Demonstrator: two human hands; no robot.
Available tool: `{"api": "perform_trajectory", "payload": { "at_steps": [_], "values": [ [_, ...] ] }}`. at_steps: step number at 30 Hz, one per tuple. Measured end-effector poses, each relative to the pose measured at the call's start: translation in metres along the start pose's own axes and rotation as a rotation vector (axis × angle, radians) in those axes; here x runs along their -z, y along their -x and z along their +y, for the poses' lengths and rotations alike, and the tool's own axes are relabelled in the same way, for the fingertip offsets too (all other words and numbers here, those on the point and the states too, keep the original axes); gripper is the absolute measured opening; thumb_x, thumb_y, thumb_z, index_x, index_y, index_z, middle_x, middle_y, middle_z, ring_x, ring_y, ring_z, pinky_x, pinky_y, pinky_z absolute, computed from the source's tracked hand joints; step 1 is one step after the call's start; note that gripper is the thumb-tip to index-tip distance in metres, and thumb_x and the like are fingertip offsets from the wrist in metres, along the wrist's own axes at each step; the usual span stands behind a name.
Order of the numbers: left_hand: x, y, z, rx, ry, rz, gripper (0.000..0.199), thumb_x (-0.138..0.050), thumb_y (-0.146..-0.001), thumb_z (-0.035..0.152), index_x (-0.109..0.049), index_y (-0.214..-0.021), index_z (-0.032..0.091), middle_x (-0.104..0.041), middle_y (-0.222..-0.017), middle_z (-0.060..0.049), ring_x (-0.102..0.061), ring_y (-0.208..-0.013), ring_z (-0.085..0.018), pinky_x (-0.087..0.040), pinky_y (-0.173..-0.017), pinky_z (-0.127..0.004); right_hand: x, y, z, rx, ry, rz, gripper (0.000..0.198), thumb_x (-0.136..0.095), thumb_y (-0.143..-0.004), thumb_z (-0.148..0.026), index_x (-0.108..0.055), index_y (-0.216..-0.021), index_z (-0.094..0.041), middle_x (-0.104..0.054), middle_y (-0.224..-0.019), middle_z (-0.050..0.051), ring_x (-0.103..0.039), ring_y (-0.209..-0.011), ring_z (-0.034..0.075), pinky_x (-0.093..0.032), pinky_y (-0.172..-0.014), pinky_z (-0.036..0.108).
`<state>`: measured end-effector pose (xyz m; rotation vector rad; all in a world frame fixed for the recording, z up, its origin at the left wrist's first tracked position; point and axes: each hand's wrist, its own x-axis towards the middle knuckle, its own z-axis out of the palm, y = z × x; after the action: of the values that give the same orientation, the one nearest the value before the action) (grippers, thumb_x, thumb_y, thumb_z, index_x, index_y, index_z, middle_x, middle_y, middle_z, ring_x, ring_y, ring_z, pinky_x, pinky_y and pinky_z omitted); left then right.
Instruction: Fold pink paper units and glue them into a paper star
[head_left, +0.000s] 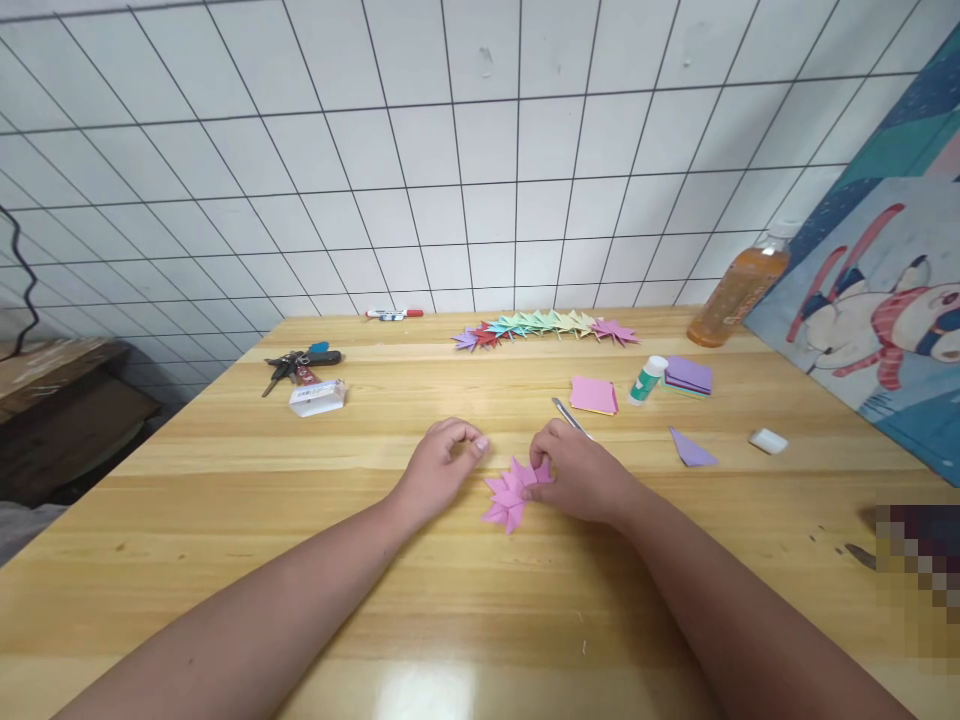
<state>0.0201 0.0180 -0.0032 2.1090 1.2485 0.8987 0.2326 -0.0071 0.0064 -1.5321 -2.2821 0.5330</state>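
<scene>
A pink folded-paper star [510,494] with several points is near the middle of the table. My right hand [574,470] pinches its right side between thumb and fingers, hiding part of it. To the left of the star is my left hand [444,462], fingers curved with a gap between thumb and forefinger; nothing shows in it. A slim craft knife [571,416] lies just beyond my right hand, partly covered by it. Farther back, a stack of pink paper squares [594,394] rests on the wood. A purple folded triangle [691,449] lies off to the right.
Along the wall runs a row of coloured paper stars [544,326]. A glue stick [648,380], purple paper stack [688,374], eraser [768,441] and drink bottle [739,290] stand or lie right. Keys [289,366], a small white box [317,397] and a marker [394,314] are left.
</scene>
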Motion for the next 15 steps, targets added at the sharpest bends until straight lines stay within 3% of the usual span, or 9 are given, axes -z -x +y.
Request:
{"api": "perform_trajectory", "payload": {
  "at_steps": [5, 9, 12, 15],
  "values": [
    [0.0034, 0.0016, 0.0032, -0.012, 0.112, -0.014, 0.027, -0.044, -0.086, 0.039, -0.060, -0.080, 0.018, -0.060, -0.084, -0.005, -0.055, -0.086, -0.019, -0.041, -0.082, -0.032, 0.0025, 0.0013, -0.0009, -0.015, -0.150, -0.100, 0.014, -0.068, -0.064, -0.024, -0.055, -0.067, -0.020, -0.053, -0.075, -0.002, -0.048, -0.064, 0.010, -0.034, -0.055, 0.021],
    [0.0031, 0.0042, 0.0022, 0.003, 0.340, -0.069, 0.031, -0.045, -0.085, 0.045, -0.058, -0.092, 0.017, -0.060, -0.095, -0.008, -0.055, -0.095, -0.021, -0.041, -0.088, -0.034, -0.0001, 0.0018, -0.0042, -0.064, -0.343, -0.164, 0.013, -0.063, -0.066, -0.020, -0.050, -0.067, -0.020, -0.052, -0.061, -0.006, -0.046, -0.055, 0.008, -0.030, -0.048, 0.019],
    [0.0011, 0.0055, 0.0005, 0.017, 0.606, -0.146, 0.044, -0.054, -0.079, 0.049, -0.051, -0.110, 0.018, -0.056, -0.109, -0.012, -0.051, -0.107, -0.024, -0.041, -0.091, -0.037, -0.0012, 0.0003, -0.0065, -0.066, -0.553, -0.119, 0.017, -0.063, -0.066, -0.019, -0.048, -0.073, -0.020, -0.054, -0.067, -0.005, -0.049, -0.059, 0.009, -0.035, -0.051, 0.019],
    [-0.0002, 0.0051, -0.0006, 0.062, 0.812, -0.211, 0.060, -0.061, -0.072, 0.051, -0.041, -0.121, 0.022, -0.052, -0.119, -0.014, -0.050, -0.111, -0.026, -0.042, -0.089, -0.039, 0.0004, -0.0031, -0.0092, -0.066, -0.743, 0.015, 0.024, -0.064, -0.068, -0.023, -0.046, -0.083, -0.021, -0.057, -0.073, -0.004, -0.053, -0.062, 0.009, -0.041, -0.057, 0.021]
  ]
}}
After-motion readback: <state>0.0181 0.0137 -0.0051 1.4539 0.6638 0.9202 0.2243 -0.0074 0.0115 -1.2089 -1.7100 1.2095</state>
